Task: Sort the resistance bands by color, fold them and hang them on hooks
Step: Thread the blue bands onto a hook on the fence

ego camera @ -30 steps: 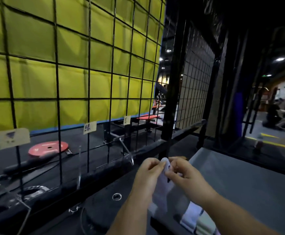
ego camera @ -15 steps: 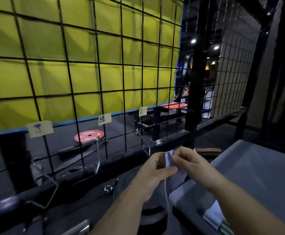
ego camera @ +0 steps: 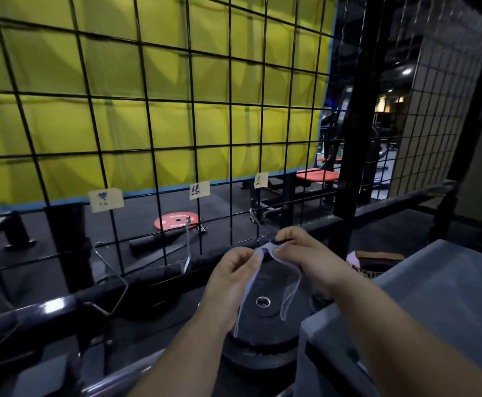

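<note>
Left hand [ego camera: 234, 270]: fingers pinched on pale resistance band [ego camera: 265, 253] | Right hand [ego camera: 299, 250]: pinched on same band's top, loop hanging above black weight plate [ego camera: 262, 308] | Beyond: wire hook [ego camera: 258, 220] at right fingertips on wire grid [ego camera: 148, 124], contact unclear

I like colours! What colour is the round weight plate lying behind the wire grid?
Red, seen in the head view.

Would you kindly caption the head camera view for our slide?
Both hands, left and right, hold a pale resistance band open before a labelled wire grid.
</note>
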